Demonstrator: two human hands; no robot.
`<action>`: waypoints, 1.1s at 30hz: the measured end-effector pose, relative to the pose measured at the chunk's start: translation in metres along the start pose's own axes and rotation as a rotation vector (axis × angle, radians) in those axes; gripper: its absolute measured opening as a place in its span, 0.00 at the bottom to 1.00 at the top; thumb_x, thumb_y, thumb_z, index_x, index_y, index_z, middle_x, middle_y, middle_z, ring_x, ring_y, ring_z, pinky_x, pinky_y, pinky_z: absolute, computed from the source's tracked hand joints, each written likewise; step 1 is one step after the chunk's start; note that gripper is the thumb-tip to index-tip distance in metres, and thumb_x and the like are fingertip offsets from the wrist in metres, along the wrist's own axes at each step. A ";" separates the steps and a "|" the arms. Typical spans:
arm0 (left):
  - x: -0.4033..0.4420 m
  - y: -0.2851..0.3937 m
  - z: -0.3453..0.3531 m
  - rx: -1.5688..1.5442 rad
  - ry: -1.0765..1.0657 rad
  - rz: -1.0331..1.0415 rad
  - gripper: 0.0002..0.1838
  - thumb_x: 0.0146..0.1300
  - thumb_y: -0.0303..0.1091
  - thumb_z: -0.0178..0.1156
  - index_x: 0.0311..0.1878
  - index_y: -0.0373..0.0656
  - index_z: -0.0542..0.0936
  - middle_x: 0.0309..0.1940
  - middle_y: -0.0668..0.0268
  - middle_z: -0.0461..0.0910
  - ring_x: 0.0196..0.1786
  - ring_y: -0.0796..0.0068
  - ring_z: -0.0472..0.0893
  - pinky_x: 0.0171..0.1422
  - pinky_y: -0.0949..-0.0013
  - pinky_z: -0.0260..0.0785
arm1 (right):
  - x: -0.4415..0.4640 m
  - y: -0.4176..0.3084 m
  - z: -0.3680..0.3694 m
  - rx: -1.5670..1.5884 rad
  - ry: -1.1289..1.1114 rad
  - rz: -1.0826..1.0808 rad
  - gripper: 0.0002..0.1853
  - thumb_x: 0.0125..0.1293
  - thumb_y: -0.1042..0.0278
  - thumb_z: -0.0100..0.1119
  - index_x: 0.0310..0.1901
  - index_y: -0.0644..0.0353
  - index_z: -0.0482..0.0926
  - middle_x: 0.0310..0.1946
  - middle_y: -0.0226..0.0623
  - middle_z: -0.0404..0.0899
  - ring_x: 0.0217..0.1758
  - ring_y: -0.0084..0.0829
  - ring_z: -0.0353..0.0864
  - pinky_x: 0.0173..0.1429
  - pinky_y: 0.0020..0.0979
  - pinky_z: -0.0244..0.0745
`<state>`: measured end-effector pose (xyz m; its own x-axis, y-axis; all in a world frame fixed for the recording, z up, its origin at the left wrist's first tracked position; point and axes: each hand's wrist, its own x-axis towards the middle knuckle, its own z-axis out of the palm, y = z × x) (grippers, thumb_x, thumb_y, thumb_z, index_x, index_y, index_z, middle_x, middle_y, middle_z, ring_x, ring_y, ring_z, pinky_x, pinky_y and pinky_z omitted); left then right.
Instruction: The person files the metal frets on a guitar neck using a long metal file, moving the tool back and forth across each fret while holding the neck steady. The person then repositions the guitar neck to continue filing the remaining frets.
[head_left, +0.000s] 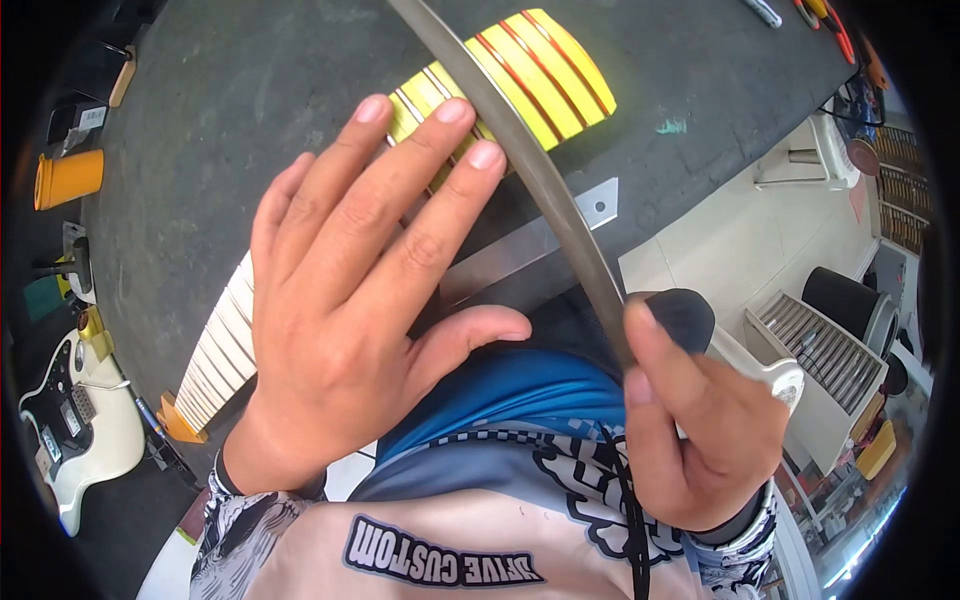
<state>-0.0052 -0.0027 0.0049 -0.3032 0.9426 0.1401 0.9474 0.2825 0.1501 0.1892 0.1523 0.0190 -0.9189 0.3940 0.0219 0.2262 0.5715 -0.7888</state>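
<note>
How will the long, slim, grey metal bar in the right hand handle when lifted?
The long, slim, grey metal bar is probably stiff, given its solid, metallic look. It may feel tip-heavy, since the bare right hand holds only its near end. The sheen along it suggests it might be somewhat slippery.

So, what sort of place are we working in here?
Probably a guitar workshop: a pale electric guitar body shows at the left, a fretted neck partly covered in yellow tape lies over the dark bench, and the right hand grips a long metal tool.
</note>
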 end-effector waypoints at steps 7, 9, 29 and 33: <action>-0.001 0.004 0.003 0.048 0.015 0.003 0.47 0.53 0.67 0.68 0.69 0.42 0.79 0.69 0.53 0.77 0.74 0.45 0.72 0.75 0.51 0.63 | -0.096 0.020 -0.016 0.000 0.029 -0.026 0.27 0.51 0.83 0.66 0.57 0.65 0.86 0.20 0.36 0.78 0.15 0.30 0.74 0.22 0.29 0.68; -0.001 0.004 0.004 0.051 0.021 0.003 0.47 0.53 0.67 0.68 0.69 0.42 0.79 0.69 0.53 0.77 0.74 0.45 0.72 0.75 0.51 0.63 | -0.120 0.017 -0.020 0.007 0.026 0.042 0.27 0.55 0.84 0.62 0.59 0.60 0.86 0.21 0.37 0.78 0.18 0.33 0.74 0.26 0.32 0.68; 0.001 0.003 0.000 0.025 -0.005 -0.013 0.49 0.52 0.67 0.68 0.69 0.38 0.79 0.69 0.53 0.78 0.74 0.45 0.73 0.75 0.50 0.63 | 0.028 0.003 0.008 0.202 0.030 0.098 0.22 0.68 0.83 0.59 0.63 0.64 0.83 0.17 0.32 0.78 0.16 0.18 0.74 0.25 0.22 0.68; -0.001 0.003 0.002 0.026 0.006 -0.011 0.47 0.52 0.67 0.68 0.69 0.41 0.79 0.68 0.53 0.78 0.74 0.45 0.73 0.75 0.50 0.63 | -0.020 0.023 -0.004 0.326 0.129 0.060 0.22 0.64 0.81 0.60 0.61 0.65 0.84 0.17 0.33 0.79 0.15 0.22 0.75 0.23 0.23 0.69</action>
<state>-0.0020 -0.0022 0.0034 -0.3139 0.9384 0.1447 0.9465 0.2972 0.1257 0.2139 0.1610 0.0026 -0.8541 0.5192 0.0301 0.1448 0.2930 -0.9451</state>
